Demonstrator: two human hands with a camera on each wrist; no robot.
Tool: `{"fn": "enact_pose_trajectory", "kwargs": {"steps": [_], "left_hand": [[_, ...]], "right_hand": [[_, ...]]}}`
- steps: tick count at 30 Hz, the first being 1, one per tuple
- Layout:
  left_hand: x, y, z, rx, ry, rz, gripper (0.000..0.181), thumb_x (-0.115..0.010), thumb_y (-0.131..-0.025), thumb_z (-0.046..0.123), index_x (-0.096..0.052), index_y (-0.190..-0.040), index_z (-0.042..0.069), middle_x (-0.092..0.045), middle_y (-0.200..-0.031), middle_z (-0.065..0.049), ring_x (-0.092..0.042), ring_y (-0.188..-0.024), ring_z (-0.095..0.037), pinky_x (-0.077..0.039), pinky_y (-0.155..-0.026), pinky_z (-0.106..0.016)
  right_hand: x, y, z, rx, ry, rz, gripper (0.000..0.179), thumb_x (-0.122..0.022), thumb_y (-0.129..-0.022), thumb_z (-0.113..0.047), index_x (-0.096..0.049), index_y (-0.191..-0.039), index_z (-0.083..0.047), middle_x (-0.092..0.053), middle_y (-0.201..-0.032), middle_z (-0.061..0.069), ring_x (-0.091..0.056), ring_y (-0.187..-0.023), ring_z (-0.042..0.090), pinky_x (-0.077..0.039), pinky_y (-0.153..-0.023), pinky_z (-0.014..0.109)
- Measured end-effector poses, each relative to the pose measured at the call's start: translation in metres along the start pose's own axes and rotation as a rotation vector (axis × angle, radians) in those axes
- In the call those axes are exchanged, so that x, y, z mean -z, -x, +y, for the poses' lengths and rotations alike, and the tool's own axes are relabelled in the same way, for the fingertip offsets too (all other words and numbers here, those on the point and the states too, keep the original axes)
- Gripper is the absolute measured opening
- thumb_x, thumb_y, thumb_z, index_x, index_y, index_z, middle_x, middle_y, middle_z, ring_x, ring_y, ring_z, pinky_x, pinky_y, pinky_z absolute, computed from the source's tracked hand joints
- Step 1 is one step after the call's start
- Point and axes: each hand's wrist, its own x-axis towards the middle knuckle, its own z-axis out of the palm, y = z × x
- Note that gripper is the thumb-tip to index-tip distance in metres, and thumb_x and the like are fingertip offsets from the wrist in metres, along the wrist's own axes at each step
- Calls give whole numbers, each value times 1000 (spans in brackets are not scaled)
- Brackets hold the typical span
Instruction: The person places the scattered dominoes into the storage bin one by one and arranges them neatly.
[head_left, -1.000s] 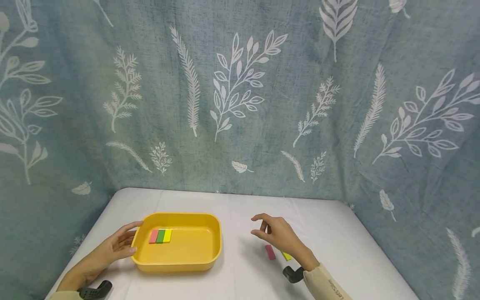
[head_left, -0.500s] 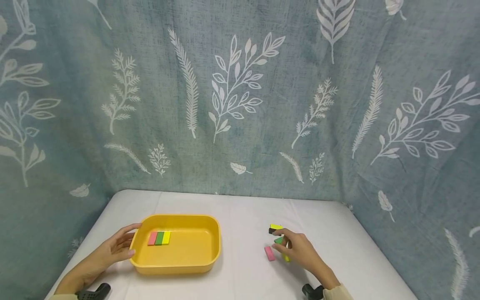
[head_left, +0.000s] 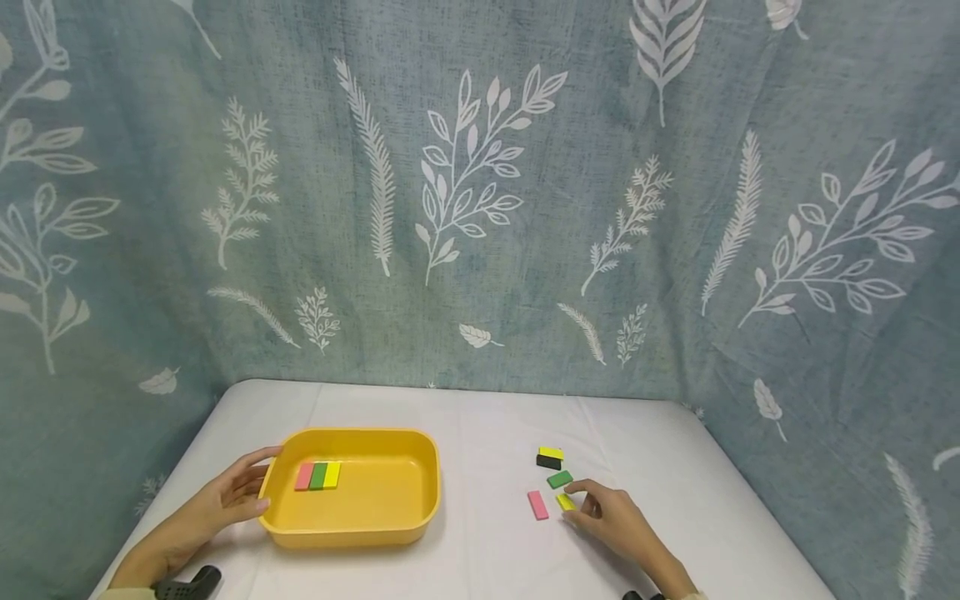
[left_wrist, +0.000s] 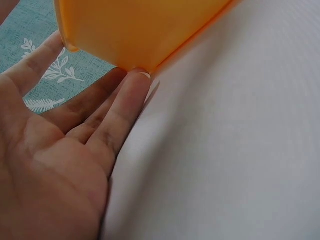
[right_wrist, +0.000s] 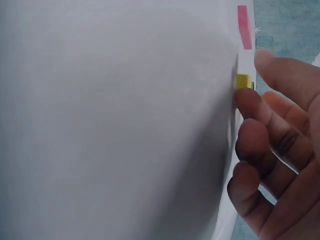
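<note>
My left hand point(head_left: 225, 500) rests against the left end of a yellow tray point(head_left: 352, 539); in the left wrist view, fairly straight fingers point(left_wrist: 125, 110) touch the tray wall point(left_wrist: 130, 35). Inside the tray a pink block point(head_left: 303, 477), a green block point(head_left: 318, 476) and a yellow block point(head_left: 332, 476) lie side by side. My right hand point(head_left: 615, 521) is low over the table, thumb and index finger spread on either side of a small yellow block point(head_left: 566, 502). In the right wrist view that block point(right_wrist: 243, 81) shows beyond the index fingertip, with a gap to the thumb.
A pink block point(head_left: 537, 505) lies left of my right hand, and a green block point(head_left: 560, 479) just beyond. Farther back are a black block point(head_left: 549, 462) and another yellow block point(head_left: 551, 453), touching. A patterned curtain point(head_left: 480, 208) hangs behind the white table point(head_left: 480, 408).
My right hand has come down and toward the right, from above the loose blocks to the near yellow one, uncovering the black, green and far yellow blocks. My left hand stays at the tray.
</note>
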Motion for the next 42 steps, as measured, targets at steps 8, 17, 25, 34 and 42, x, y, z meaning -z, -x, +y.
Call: {"fn": "enact_pose_trajectory", "kwargs": {"steps": [8,17,25,34,42], "left_hand": [[0,2,-1,-2,2,11,83,-71,-99,29,-20,-164,17,-28,-161,-30,-36,-143,-48,-43,-109,-59],[2,0,0,-31,14,-6,80,-69,-99,26,-22,-163,17,-29,-160,-31,-35,-143,-48,-46,-106,-57],[-1,1,0,-11,16,-2,81,-70,-99,28,-21,-163,15,-29,-160,-31,-36,-142,-49,-47,-106,-58],[1,2,4,-38,12,-17,80,-69,-99,25,-21,-163,16,-29,-159,-32,-36,-142,-49,-46,-106,-56],[1,5,4,-55,13,-27,79,-69,-100,24,-22,-163,16,-30,-160,-30,-35,-143,-48,-44,-109,-56]], "right_hand": [[1,-1,5,-68,-17,-24,38,-84,-86,-29,-71,-119,-16,-60,-71,-10,-52,-63,10,-45,-56,25],[8,-3,8,-56,-33,-89,43,-85,-85,-31,-71,-122,-13,-61,-72,-8,-53,-62,11,-44,-54,24],[21,-8,12,-14,-80,-249,55,-83,-87,-31,-65,-134,-9,-59,-73,-3,-50,-59,9,-41,-52,24],[29,-18,17,-9,-178,-393,53,-81,-90,-31,-64,-137,-14,-58,-73,1,-49,-56,10,-42,-51,24],[28,-16,17,-61,-197,-370,47,-84,-87,-30,-66,-127,-13,-60,-74,2,-52,-58,14,-41,-51,26]]}}
